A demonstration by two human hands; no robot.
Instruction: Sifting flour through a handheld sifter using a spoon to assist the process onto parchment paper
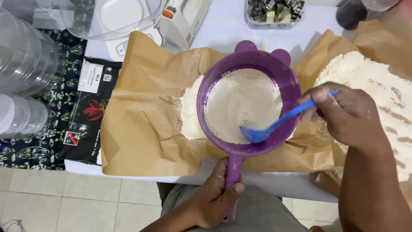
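My left hand grips the handle of a purple sieve, holding it level over a sheet of brown paper. The sieve holds white flour. My right hand holds a blue plastic spoon whose bowl rests in the flour at the sieve's near side. A small heap of sifted flour lies on the paper under the sieve's left side.
A larger flour pile sits on brown paper at the right. A black packet lies at the left, beside stacked clear plastic containers. A white mixer and a tub of metal cutters stand at the back. The table's near edge borders tiled floor.
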